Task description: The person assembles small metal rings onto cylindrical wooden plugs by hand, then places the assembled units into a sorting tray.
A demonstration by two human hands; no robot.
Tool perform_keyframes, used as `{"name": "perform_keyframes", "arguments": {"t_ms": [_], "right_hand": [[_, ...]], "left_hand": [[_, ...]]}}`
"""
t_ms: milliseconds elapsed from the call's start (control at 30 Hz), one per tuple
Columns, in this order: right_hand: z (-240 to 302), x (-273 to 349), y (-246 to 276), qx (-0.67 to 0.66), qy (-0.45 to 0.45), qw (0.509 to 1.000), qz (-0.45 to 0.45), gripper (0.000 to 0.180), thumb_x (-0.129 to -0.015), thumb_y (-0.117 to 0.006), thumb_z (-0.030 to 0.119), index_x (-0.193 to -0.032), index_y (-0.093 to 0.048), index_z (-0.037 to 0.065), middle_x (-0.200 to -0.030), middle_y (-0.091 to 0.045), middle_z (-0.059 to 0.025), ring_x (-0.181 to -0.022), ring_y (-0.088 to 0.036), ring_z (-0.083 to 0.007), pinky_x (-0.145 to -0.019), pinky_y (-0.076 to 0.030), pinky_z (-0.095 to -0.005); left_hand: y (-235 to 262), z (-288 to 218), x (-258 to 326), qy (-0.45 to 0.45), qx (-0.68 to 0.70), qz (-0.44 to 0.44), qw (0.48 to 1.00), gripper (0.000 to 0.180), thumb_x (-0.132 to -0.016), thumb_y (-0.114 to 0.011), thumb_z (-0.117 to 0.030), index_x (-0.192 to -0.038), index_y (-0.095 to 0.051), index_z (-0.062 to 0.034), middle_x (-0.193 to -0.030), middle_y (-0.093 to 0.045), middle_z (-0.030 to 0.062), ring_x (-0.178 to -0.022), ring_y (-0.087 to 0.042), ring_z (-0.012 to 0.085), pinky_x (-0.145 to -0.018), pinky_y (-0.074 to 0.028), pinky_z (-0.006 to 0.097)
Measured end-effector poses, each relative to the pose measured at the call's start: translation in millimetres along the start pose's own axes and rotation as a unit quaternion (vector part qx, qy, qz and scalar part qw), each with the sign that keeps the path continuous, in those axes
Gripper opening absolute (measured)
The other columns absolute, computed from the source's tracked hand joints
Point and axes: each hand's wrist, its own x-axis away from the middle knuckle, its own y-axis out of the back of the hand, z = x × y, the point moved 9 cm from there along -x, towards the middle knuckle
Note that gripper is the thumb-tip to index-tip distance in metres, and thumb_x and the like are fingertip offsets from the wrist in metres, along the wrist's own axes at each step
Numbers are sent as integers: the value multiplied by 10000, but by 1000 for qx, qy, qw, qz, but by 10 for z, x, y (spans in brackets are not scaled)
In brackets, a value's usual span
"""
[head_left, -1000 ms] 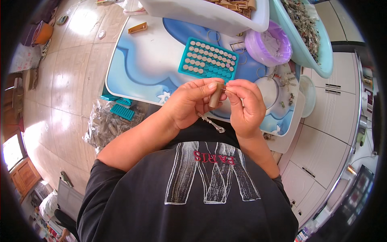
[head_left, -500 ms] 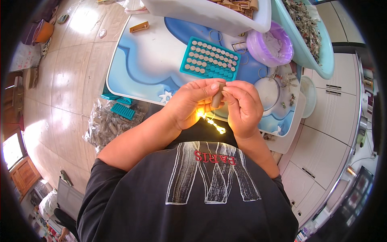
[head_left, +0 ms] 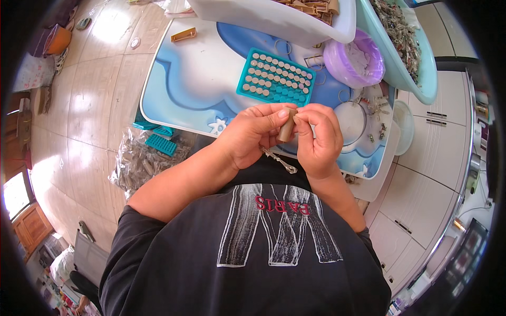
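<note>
In front of my chest, a small tan cork-shaped piece (head_left: pixel 286 129) stands slightly tilted between my two hands. My left hand (head_left: pixel 246 130) is closed around it, thumb near its upper end. At that same end the fingertips of my right hand (head_left: pixel 319 141) are pinched; whatever small part lies between them is hidden. Below my left fingers hangs a bundled strand of thin wire lights (head_left: pixel 279 160), unlit. Beyond my hands lies a teal tray (head_left: pixel 289 96) with rows of small round tan-grey pieces; several cups at its near right hold none.
The blue-and-white table (head_left: pixel 192 87) bears a tan plastic piece (head_left: pixel 183 35) and a purple-lined tub (head_left: pixel 329 58). At the back are a white bin (head_left: pixel 253 21) and a light-teal basin (head_left: pixel 428 79) of wire bundles. A clear bag (head_left: pixel 139 168) sits at lower left.
The wire lights were glowing yellow half a second ago and are now dark. Both hands keep nearly the same hold on the cork-shaped piece.
</note>
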Motion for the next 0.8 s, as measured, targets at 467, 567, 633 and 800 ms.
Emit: {"name": "perform_keyframes", "arguments": {"t_ms": [467,567,633,800], "right_hand": [[3,-4,11,12,3,1000,14,99,-782,-633,-14,-859,-572,0,-847,-582,-122,-712,-589,-247,-617,-493,-318],[-69,-35,-25,-31,-72,995,64,111,-780,-637,-2,-876,-582,-2,-884,-593,-125,-772,-597,-252,-686,-493,-319],[-59,-92,51,-65,-78,994,48,172,-782,-644,16,-946,-596,-3,-945,-604,-133,-859,-600,-250,-785,-474,-322],[-232,102,-42,-254,-195,934,160,271,-816,-637,66,-1067,-574,-14,-1036,-597,-128,-941,-584,-211,-841,-452,-319]], "left_hand": [[-54,-12,8,1,-32,-14,999,346,-937,-494,-208,-1198,-512,17,-749,-555,11,-834,-596,145,-834,-485,277],[-1,-9,10,-9,-13,-37,999,363,-931,-508,-225,-1209,-504,9,-794,-578,24,-834,-597,142,-808,-490,271],[-23,31,20,0,13,-10,1000,339,-913,-553,-213,-1172,-523,4,-962,-632,72,-853,-625,147,-771,-505,266],[-190,108,93,67,26,48,996,299,-913,-555,-238,-1109,-542,-13,-963,-634,79,-845,-630,158,-784,-509,291]]}}
